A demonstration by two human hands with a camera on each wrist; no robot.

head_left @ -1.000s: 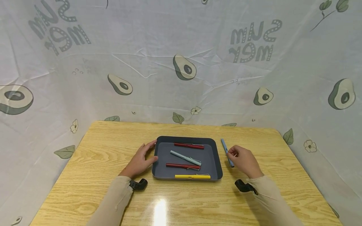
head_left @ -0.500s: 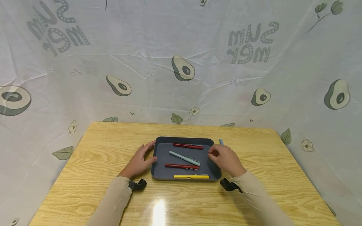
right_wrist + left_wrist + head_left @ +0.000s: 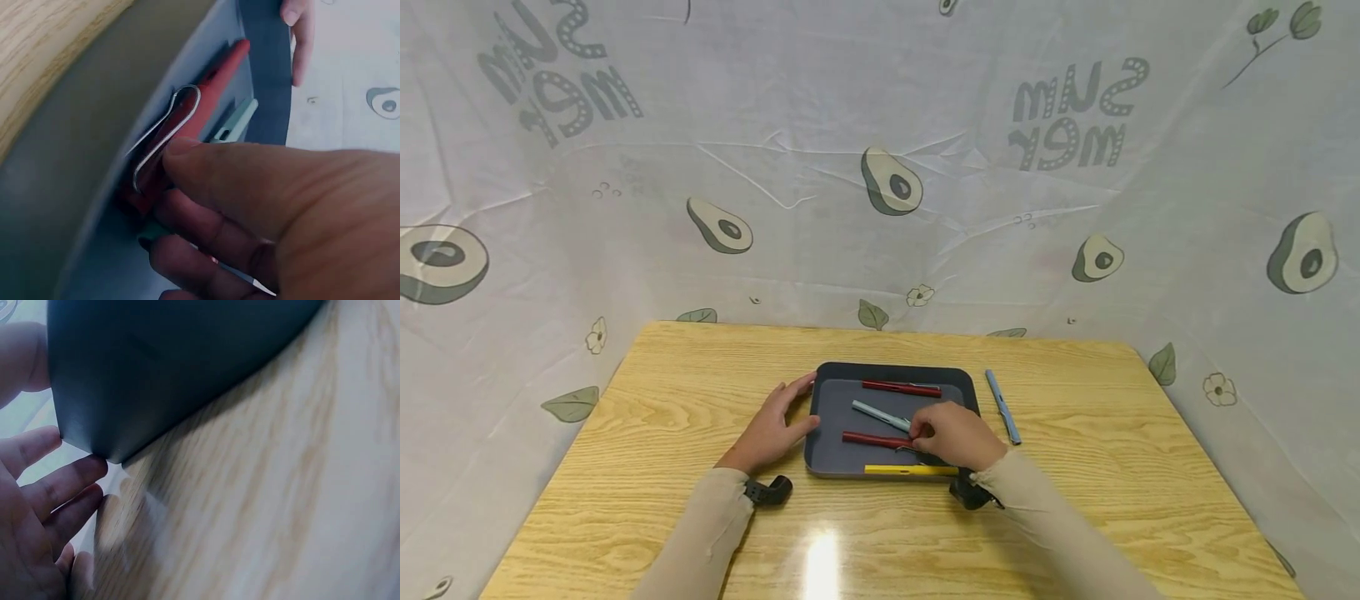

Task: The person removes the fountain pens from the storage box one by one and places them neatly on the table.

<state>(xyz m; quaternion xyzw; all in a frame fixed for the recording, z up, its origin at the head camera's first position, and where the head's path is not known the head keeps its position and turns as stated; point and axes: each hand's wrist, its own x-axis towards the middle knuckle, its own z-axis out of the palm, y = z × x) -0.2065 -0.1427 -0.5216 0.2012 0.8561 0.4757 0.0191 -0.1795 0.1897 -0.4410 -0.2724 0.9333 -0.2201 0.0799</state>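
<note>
And now the blue pen (image 3: 1003,407) has been left alone: a second ago it was being touched by the right hand (image 3: 958,435), half a second later the tray's right side had been reached, and at this instant the fingers are seen right down among the pens inside. The lower red pen (image 3: 872,439) is met at its clip end, the silver clip (image 3: 199,100) showing just ahead of the thumb in the right wrist view, and by the look of it that end is being pinched between thumb and curled fingers. No lift is to be seen; the pen is lying flat in the tray (image 3: 827,454), in the same place as before. By the left hand (image 3: 769,432), fingers spread, the tray's left wall is touched, just as it was a second ago. The lower end of the pale green pen (image 3: 880,414) is now covered by the right hand, while the upper red pen (image 3: 901,388) by the far wall and the yellow pen (image 3: 910,470) along the near side are left undisturbed. So attention, it may be judged, has been switched from the pen on the bench (image 3: 662,400) to those in the tray, with the blue one left outside, just beside the right wall.
</note>
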